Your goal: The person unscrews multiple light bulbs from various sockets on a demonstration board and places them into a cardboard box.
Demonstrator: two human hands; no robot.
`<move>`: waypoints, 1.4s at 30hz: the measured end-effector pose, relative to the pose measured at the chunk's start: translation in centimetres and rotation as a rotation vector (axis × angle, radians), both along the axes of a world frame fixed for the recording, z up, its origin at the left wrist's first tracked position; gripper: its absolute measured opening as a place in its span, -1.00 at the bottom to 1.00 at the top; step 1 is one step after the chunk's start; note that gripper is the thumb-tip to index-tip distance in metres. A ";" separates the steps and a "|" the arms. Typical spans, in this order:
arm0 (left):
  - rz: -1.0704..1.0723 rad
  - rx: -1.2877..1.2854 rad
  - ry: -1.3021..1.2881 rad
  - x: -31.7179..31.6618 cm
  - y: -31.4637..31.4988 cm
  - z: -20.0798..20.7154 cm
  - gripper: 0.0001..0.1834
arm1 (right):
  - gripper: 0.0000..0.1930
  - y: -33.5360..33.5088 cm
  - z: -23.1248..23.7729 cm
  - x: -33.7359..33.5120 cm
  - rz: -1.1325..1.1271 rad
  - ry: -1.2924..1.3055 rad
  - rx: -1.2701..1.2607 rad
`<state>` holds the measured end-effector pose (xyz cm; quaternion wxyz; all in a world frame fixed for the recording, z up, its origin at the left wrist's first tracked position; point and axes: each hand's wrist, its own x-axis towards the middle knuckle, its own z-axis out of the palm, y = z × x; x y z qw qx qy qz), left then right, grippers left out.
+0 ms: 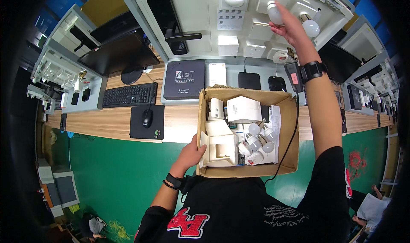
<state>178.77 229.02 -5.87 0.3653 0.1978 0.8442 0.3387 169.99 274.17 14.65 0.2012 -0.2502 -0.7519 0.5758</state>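
- Black T-shirt (239, 213) with a red-and-white textured patch fills the foreground, its hem running out of sight beneath a worn cardboard box (291, 140).
- Left hand (191, 154) clasps the box's left wall, thumb over the rim, remaining fingers hidden; a beaded bracelet (169, 185) circles the wrist.
- Right hand (294, 28), partly open with fingers half-curled, reaches a frosted white bulb (274, 16) mounted on the upright panel (208, 42); whether it grips cannot be told, as the hand overlaps the bulb's side.
- Beside it, a second round bulb (311, 28) sits in its socket.
- Inside the box, smooth loose bulbs (254, 141) crowd against matte white cartons (243, 109); whatever lies beneath is covered.
- A thin black cable (294, 132) crosses the box's right side, its lower end lost near the shirt.
- Behind stand a glossy door lock (166, 21) with a lever handle and a wood-grain desk (181, 119), its far ends fading into the dark fisheye rim.
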 end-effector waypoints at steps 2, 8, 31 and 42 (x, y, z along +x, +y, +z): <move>0.008 -0.008 0.007 0.0 -0.1 0.0 -0.31 | -0.36 0.3 -1.5 -0.4 0.070 0.269 -0.465; -0.016 0.005 0.007 0.0 0.3 0.1 -0.32 | -0.52 5.3 -3.0 -1.9 0.419 0.490 -1.040; -0.003 -0.032 -0.005 -0.3 0.4 0.1 -0.32 | -0.46 0.6 -1.8 -0.5 0.243 0.536 -0.852; 0.003 -0.049 -0.017 -0.2 0.3 0.1 -0.36 | -0.50 0.1 3.1 -1.7 0.076 -0.503 0.678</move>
